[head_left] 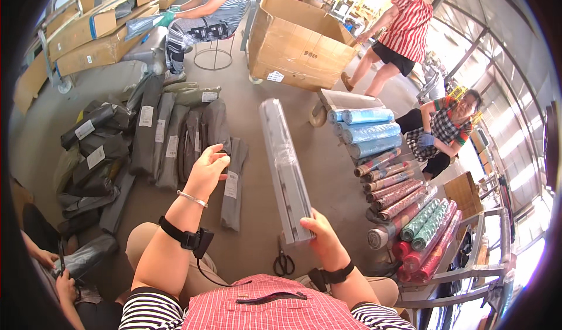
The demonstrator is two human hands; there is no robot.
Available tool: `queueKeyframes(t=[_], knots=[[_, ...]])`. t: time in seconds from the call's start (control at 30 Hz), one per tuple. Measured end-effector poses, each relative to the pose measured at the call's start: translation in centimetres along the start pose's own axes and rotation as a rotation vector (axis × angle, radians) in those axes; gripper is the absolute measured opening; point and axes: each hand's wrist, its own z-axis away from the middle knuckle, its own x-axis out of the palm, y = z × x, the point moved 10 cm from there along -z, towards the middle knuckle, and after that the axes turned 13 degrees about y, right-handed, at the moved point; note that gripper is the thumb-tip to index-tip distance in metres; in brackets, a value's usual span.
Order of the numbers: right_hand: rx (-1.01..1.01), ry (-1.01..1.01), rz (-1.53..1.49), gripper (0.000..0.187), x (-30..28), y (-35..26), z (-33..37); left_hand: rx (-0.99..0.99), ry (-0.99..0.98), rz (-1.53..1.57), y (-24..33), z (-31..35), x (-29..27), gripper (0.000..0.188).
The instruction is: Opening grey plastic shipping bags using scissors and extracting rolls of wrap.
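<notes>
My right hand [325, 236] is closed on the lower end of a long grey plastic-wrapped roll [284, 166], thumb across its near side. The roll tilts up and away over the floor, shiny film along its length. Raised on the left, my left hand [208, 169] holds nothing, its fingers apart and slightly bent. Just beyond and below it are long grey bagged parcels with white labels [232, 183], several side by side on the floor. Black-handled scissors [284, 264] lie on the floor in front of me, below the roll's lower end.
More grey parcels [96, 154] are heaped at left. To the right lie blue rolls [369, 131], patterned rolls [398, 195] and red rolls [433, 248], beside a metal frame [468, 280]. A large cardboard box [301, 49] stands ahead. Several people are nearby, one crouching beyond the rolls.
</notes>
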Motion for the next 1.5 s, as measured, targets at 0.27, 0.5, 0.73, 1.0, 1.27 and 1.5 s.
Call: queueKeyframes(t=[0.27,0.5,0.73,1.0,1.27,1.5], knots=[[0.002,0.032,-0.07,0.052,0.0,-0.7,-3.1,-0.014,-0.046,-0.044,-1.3,-0.1,0.8,0.045],[0.322,0.101,-0.187,0.041,-3.3,8.5,-2.0,-0.013,-0.079,-0.093,-1.6,0.0,1.0,0.043],[0.442,0.195,-0.215,0.031,-4.6,11.5,-1.6,-0.002,-0.116,-0.123,-1.0,0.4,2.0,0.04],[0.359,0.176,-0.251,0.034,-5.4,10.9,-2.2,0.002,-0.152,-0.195,-1.6,0.6,2.5,0.039],[0.326,0.187,-0.244,0.035,-5.2,9.5,-1.7,0.0,-0.179,-0.215,-2.1,0.7,3.0,0.037],[0.343,0.182,-0.262,0.034,-5.1,9.6,-1.7,-0.005,-0.187,-0.229,-1.7,0.9,3.3,0.04]])
